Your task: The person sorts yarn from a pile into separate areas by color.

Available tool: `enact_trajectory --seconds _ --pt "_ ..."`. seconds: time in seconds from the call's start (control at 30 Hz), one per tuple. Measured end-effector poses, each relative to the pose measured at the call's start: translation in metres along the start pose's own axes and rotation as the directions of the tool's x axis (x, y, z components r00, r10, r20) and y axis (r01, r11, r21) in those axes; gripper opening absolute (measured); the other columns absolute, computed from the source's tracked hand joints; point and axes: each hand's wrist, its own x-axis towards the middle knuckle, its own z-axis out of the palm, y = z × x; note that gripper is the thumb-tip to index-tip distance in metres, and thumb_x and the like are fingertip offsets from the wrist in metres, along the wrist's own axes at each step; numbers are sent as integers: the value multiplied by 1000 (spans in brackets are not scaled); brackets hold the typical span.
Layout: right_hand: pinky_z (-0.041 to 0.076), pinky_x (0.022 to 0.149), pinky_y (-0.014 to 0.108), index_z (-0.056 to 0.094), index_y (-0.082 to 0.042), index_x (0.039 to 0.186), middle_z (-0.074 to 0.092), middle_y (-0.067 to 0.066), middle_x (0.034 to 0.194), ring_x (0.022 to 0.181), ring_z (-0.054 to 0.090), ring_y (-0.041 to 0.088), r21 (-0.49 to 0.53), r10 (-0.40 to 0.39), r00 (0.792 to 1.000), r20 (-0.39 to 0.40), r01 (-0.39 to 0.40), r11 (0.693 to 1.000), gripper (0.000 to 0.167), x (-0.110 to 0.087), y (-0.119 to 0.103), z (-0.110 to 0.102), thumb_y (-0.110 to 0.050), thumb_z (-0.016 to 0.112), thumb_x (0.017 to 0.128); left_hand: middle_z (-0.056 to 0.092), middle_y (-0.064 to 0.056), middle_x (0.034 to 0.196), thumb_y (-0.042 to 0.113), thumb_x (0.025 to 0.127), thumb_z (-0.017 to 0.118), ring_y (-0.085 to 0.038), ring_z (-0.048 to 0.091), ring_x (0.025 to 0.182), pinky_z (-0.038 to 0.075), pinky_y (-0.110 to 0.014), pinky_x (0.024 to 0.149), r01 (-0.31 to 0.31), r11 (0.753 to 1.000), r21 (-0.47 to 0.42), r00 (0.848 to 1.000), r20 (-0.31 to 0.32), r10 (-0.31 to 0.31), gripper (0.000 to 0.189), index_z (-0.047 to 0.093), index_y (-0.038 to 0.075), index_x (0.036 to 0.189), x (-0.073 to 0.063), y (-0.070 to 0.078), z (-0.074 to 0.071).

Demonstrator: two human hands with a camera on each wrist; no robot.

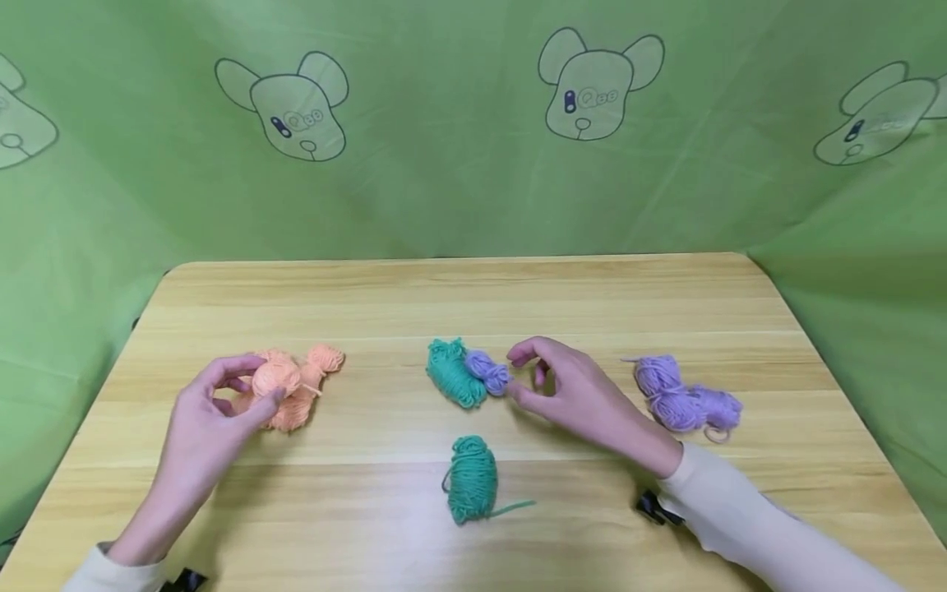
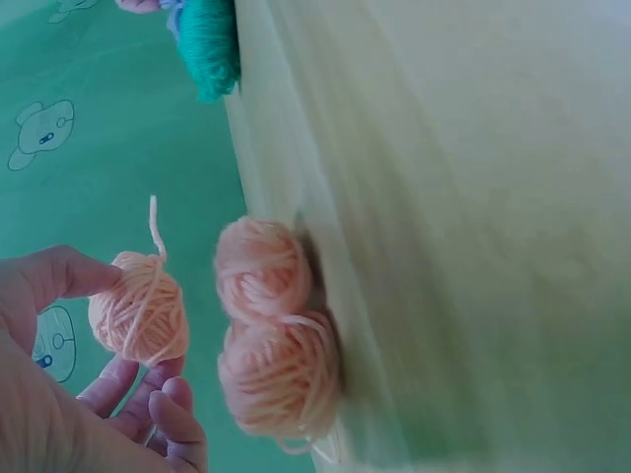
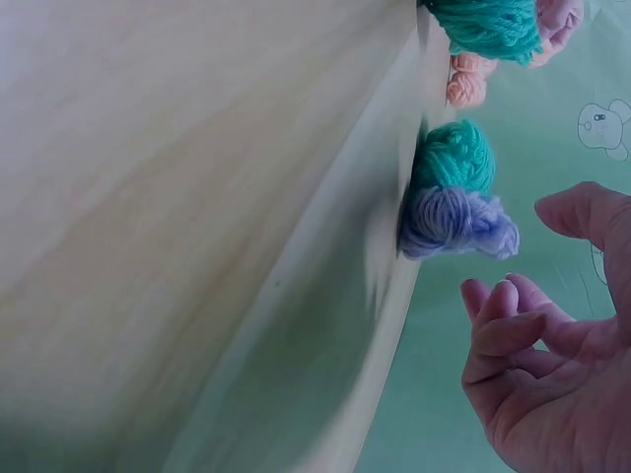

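Note:
My left hand (image 1: 214, 407) pinches a small peach yarn ball (image 2: 138, 310) between thumb and fingers, a loose tail sticking out of it. Beside and below it, more peach yarn balls (image 2: 279, 374) lie on the table. My right hand (image 1: 565, 386) holds nothing; its thumb and fingers are parted right by a small purple yarn skein (image 1: 486, 372). That skein lies against a green yarn skein (image 1: 454, 374), and in the right wrist view the fingertips are apart from it.
Another green yarn skein (image 1: 473, 479) lies nearer the front of the wooden table (image 1: 355, 526), its tail out to the right. Purple yarn skeins (image 1: 684, 403) sit on the right, beyond my right forearm. A green curtain (image 1: 444, 181) stands behind and at both sides.

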Motion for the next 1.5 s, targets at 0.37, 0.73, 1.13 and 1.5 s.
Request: enact_trajectory --seconds 0.37,0.73,1.13,1.5 --pt "52 65 29 67 -10 131 67 1 100 83 59 17 -28 -52 998 29 52 998 44 11 -6 10 -20 88 95 58 -14 117 12 91 88 -12 48 62 43 -28 47 48 996 73 999 6 -48 53 67 8 140 -1 -9 -1" --pt "51 63 32 67 -10 131 64 2 91 77 57 15 -54 1 998 69 3 999 42 17 -8 13 -21 86 95 55 -17 116 15 90 88 -16 51 68 44 -27 51 42 989 144 999 21 -45 53 67 6 138 1 -11 0" --pt "51 65 34 67 -9 126 63 2 90 77 55 16 -99 48 995 84 -40 994 33 24 -8 18 -18 81 98 61 -21 123 11 88 89 -26 48 106 44 -28 68 -94 981 171 995 28 91 55 65 -1 136 2 -16 4" --pt "48 60 33 71 -9 115 60 -3 82 69 53 15 -140 71 996 50 -63 988 26 24 -7 17 -12 82 92 56 -19 128 15 89 89 -24 48 104 43 -25 69 -53 988 145 998 42 47 59 62 0 139 -3 -17 2"
